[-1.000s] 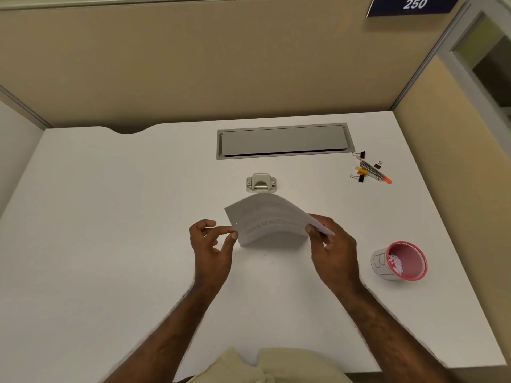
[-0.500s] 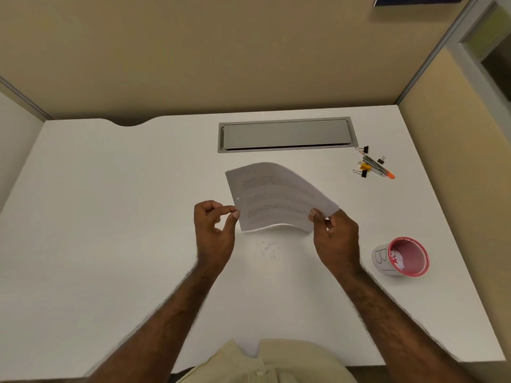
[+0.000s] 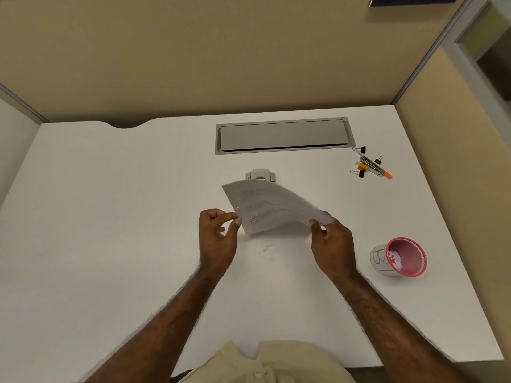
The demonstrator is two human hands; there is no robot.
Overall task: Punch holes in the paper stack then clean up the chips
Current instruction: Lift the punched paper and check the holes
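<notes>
Paper stack (image 3: pixel 272 210) is held in the air above the worktop (image 3: pixel 110 217), just in front of the hole punch (image 3: pixel 260 176), whose near part it hides. The left hand (image 3: pixel 218 239) pinches the left edge of the stack between thumb and fingertips, close to a punched hole, and the right hand (image 3: pixel 333 244) grips the near right corner with curled fingers. The sheets bend upward in the middle, probably because they are held only at two points. The long axis of the stack seems to run from the far left, near the hole punch, to the near right, and the punched edge faces left. Directly under the stack, on the side toward the person, a small scatter of white chips (image 3: pixel 265 250) lies on the worktop; lifting the stack likely serves to uncover them for cleaning. To the right of the stack, well apart, a red-rimmed cup (image 3: pixel 399 258) lies tilted with white chips already inside, so it is probably the place for the rest.
</notes>
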